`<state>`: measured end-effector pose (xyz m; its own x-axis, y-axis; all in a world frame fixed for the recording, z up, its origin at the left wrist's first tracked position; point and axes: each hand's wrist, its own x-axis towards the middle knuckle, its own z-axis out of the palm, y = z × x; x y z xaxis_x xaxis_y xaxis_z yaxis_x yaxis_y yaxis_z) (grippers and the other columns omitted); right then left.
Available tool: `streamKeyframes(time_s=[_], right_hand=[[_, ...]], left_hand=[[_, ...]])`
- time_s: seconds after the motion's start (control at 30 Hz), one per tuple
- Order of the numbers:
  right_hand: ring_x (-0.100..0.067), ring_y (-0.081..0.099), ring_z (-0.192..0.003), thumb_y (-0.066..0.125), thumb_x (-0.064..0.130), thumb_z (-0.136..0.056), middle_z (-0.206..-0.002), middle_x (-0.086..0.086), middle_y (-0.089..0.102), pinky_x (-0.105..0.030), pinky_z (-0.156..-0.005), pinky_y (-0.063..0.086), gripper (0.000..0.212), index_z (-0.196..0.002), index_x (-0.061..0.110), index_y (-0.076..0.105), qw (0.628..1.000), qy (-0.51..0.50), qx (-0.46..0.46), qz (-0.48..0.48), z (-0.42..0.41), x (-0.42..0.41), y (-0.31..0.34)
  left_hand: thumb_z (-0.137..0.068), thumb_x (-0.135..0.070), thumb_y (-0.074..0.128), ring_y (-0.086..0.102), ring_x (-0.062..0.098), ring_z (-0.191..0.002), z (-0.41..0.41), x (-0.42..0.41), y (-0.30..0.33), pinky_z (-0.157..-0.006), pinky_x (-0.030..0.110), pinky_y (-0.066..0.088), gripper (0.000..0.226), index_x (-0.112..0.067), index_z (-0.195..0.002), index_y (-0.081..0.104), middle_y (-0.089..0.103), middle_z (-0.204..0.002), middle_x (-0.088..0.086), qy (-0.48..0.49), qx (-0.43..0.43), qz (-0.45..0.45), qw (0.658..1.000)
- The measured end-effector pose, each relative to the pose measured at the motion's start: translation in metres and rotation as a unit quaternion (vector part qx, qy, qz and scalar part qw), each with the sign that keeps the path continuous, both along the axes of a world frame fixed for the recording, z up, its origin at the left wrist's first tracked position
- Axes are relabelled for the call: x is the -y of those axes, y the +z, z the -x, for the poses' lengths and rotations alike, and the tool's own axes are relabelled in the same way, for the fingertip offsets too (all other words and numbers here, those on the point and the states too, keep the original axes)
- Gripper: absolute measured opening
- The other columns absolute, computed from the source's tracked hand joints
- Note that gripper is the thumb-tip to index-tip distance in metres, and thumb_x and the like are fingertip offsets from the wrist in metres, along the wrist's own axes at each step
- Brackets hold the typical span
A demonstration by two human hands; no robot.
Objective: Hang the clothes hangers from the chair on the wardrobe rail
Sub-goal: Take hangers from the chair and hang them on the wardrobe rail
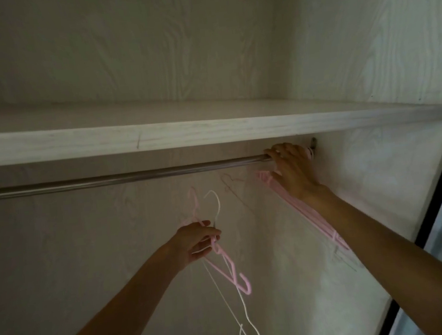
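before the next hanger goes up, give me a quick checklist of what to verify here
1. Rail has free room left of the right hand: ok.
2. Pink hangers by the right hand hooked on the rail: cannot tell, the hand covers the hooks.
3. Left hand grips the spare hangers: ok.
4. Spare hangers separated for taking one: not ok, pink and white cross each other.
5. Their hooks point up toward the rail: ok.
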<state>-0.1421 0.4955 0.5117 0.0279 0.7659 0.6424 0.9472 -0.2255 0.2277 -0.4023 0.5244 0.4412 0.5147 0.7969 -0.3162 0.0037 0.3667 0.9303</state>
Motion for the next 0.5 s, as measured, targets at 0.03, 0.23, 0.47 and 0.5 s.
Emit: streamKeyframes(time_s=[0.03, 0.23, 0.47, 0.5], right_hand=[[-0.03, 0.046, -0.122, 0.066, 0.026, -0.081, -0.131, -0.009, 0.054, -0.043, -0.102, 0.028, 0.051, -0.129, 0.015, 0.052, 1.0, -0.011, 0.005, -0.002, -0.007, 0.002, 0.002], [-0.033, 0.041, -0.125, 0.071, 0.022, -0.077, -0.134, -0.013, 0.05, -0.045, -0.107, 0.024, 0.055, -0.129, 0.013, 0.053, 0.999, -0.032, 0.007, 0.024, -0.041, 0.008, 0.01], [-0.03, 0.039, -0.129, 0.068, 0.031, -0.08, -0.14, -0.009, 0.046, -0.041, -0.105, 0.026, 0.061, -0.135, 0.017, 0.046, 0.999, -0.052, 0.002, 0.017, -0.051, 0.013, 0.013], [-0.031, 0.042, -0.127, 0.069, 0.03, -0.079, -0.139, -0.01, 0.048, -0.043, -0.106, 0.027, 0.062, -0.135, 0.016, 0.047, 0.999, -0.041, -0.005, 0.008, -0.046, 0.015, 0.013]], left_hand=[[-0.081, -0.002, 0.066, 0.061, 0.01, -0.078, 0.0, -0.001, -0.001, -0.072, 0.02, 0.044, 0.025, -0.02, -0.094, 0.055, 0.066, -0.082, 0.002, -0.002, 0.001, 0.001, 1.0], [-0.079, -0.003, 0.067, 0.062, 0.01, -0.08, -0.01, -0.007, -0.01, -0.072, 0.021, 0.045, 0.028, -0.021, -0.095, 0.055, 0.067, -0.083, 0.002, -0.001, -0.009, 0.007, 1.0], [-0.081, 0.0, 0.065, 0.06, 0.011, -0.075, -0.019, -0.002, -0.006, -0.072, 0.021, 0.045, 0.022, -0.02, -0.077, 0.056, 0.065, -0.075, 0.002, -0.013, -0.014, -0.002, 1.0], [-0.081, -0.001, 0.065, 0.06, 0.011, -0.075, -0.02, -0.002, -0.005, -0.072, 0.021, 0.046, 0.022, -0.02, -0.076, 0.056, 0.065, -0.074, 0.001, -0.014, -0.017, -0.005, 1.0]])
